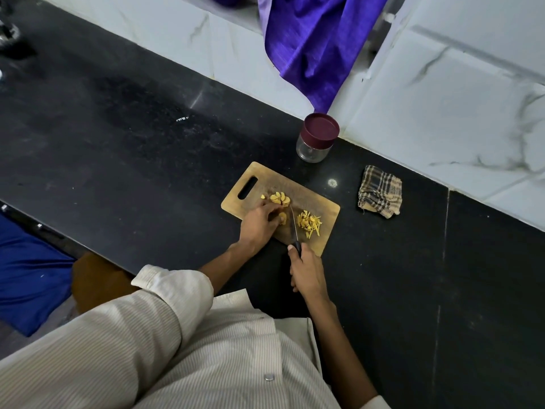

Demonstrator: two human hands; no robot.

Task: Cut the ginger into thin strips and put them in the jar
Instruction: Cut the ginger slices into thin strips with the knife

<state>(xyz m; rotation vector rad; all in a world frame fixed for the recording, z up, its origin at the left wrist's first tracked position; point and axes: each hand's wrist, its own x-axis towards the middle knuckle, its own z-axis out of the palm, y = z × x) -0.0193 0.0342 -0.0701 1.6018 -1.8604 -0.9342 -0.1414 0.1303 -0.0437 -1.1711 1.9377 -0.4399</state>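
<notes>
- Wooden cutting board lies on the black counter, with its handle hole at the 10 o'clock end.
- On the board, the left hand curls its fingers down on a small ginger piece and holds it.
- Ginger slices sit just past that hand, at 12 o'clock from it.
- The right hand grips the black knife handle tight, and the blade lies on the board between the held piece and the strips.
- Thin ginger strips lie in a pile at 3 o'clock from the blade.
- At 1 o'clock from the board stands the glass jar, with its dark red lid on.
- A checked cloth lies at 3 o'clock from the board.
</notes>
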